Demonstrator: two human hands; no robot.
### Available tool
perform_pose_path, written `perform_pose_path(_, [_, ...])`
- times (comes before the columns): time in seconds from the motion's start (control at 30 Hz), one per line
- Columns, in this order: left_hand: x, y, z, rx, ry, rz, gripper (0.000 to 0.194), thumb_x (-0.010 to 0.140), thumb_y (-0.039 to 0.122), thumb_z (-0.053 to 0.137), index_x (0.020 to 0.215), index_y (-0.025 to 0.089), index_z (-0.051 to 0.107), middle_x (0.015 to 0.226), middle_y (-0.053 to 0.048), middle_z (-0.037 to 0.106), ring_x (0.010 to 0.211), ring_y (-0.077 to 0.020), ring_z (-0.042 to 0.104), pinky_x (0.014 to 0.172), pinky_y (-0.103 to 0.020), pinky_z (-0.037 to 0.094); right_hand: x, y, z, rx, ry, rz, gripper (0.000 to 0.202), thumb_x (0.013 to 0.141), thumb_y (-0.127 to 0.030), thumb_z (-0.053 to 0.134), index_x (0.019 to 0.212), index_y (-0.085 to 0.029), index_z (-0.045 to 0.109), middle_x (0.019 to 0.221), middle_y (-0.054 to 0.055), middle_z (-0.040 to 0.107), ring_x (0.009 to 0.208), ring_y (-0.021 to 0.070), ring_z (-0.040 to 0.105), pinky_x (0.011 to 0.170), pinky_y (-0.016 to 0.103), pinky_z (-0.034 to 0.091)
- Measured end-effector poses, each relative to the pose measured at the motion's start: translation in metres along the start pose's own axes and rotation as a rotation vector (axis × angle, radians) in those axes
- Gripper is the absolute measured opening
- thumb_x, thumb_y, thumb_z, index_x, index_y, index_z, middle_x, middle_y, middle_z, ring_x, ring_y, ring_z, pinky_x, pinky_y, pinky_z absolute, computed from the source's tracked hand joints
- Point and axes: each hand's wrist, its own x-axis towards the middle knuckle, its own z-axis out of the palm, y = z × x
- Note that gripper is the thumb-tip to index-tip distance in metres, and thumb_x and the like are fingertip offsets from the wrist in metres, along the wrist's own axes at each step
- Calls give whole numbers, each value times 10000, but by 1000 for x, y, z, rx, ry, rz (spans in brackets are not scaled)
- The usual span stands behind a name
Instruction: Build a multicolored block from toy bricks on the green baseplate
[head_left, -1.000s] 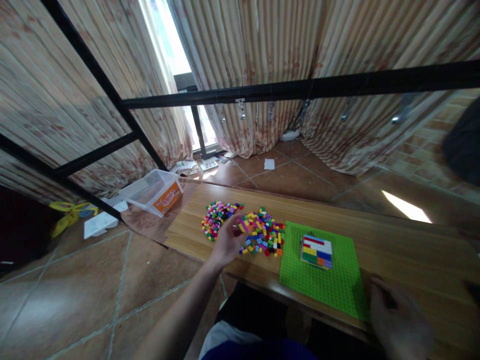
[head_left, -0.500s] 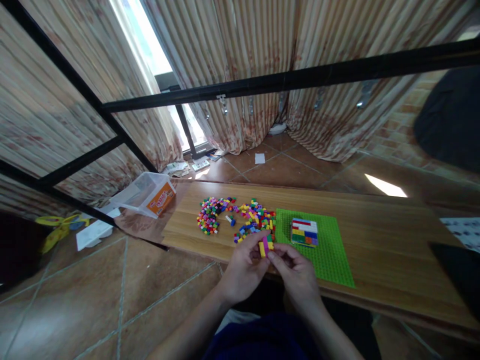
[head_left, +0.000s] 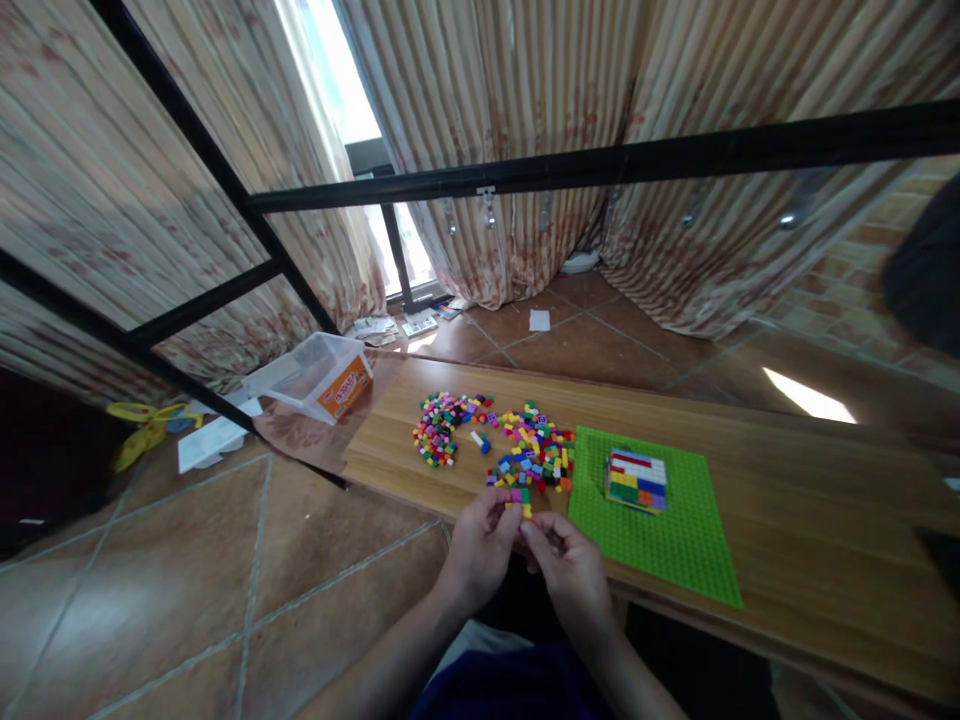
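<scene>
Between my two hands, just over the table's near edge, is a small cluster of toy building bricks (head_left: 520, 497) in magenta, green and yellow. My left hand (head_left: 480, 540) is closed on its left side, thumb and fingers pinching it. From the right, my right hand (head_left: 568, 562) pinches the lower right part of the cluster, its fingertips partly hiding the bricks. Beyond the hands, a pile of loose bricks (head_left: 534, 455) spreads over the wooden table. To the right, a square multicoloured brick block (head_left: 636, 480) stands on a green baseplate (head_left: 675, 550).
A second heap of bricks (head_left: 435, 430) lies farther left on the wooden table (head_left: 810, 510). Past the table's left end stands a clear plastic bin (head_left: 315, 375) with an orange label. A black metal rail (head_left: 555, 170) crosses in front of the curtains (head_left: 517, 90).
The brick cluster has been turned in my fingers, so its magenta and green bricks now face up differently. My view has swung slightly left, shifting the scene to the right.
</scene>
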Motion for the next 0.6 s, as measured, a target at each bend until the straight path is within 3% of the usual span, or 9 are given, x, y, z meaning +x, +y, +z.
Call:
perform_pose_path(0.13, [-4, -2, -4, 185, 17, 35, 162, 836, 318, 542, 841, 174, 615, 646, 13, 578, 597, -130, 551, 552, -225, 420, -2, 9, -3, -105, -44, 30, 396, 787, -575, 604, 691, -196, 542, 526, -42, 495, 474, 102, 450, 458, 227, 350])
perform_pose_path(0.33, [-4, -2, -5, 301, -91, 40, 153, 812, 276, 540, 737, 161, 609, 610, 10, 558, 568, -119, 511, 528, -220, 368, -2, 10, -25, -273, -207, 75, 361, 846, -519, 541, 673, -205, 500, 516, -51, 486, 445, 97, 457, 455, 227, 334])
perform_pose_path(0.5, [-5, -8, 2, 217, -145, 0, 144, 789, 284, 572, 731, 158, 610, 594, 16, 555, 553, -112, 500, 513, -213, 365, -4, 4, -35, -312, -265, 87, 352, 851, -505, 539, 671, -205, 498, 507, -56, 470, 438, 100, 462, 445, 226, 328])
perform_pose_path(0.6, [-3, -9, 7, 19, -53, -53, 179, 782, 341, 597, 769, 163, 603, 596, 28, 555, 534, -105, 499, 516, -215, 408, -7, 2, -37, -271, -161, 29, 357, 842, -518, 558, 691, -196, 531, 572, -41, 504, 485, 99, 491, 482, 229, 376])
